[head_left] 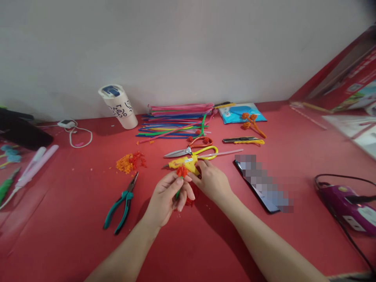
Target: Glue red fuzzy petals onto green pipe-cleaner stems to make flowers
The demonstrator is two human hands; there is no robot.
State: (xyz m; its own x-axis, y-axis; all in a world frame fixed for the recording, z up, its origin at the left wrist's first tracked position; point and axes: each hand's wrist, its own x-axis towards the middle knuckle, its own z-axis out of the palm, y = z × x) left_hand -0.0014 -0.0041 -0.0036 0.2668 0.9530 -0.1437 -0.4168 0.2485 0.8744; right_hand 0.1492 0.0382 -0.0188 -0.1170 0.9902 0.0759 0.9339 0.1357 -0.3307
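Observation:
My left hand is closed on a small red fuzzy flower with a green stem, held just above the red table. My right hand pinches the same flower from the right, its fingers meeting the left hand's. A yellow glue gun lies right behind the flower, partly hidden by my fingers. Yellow-handled scissors lie just beyond the glue gun. Teal-handled pliers rest to the left of my left hand.
A pile of orange and red fuzz lies left of the scissors. Several coloured pipe cleaners lie by the wall beside a tilted white cup. A phone lies at right, a purple device farther right.

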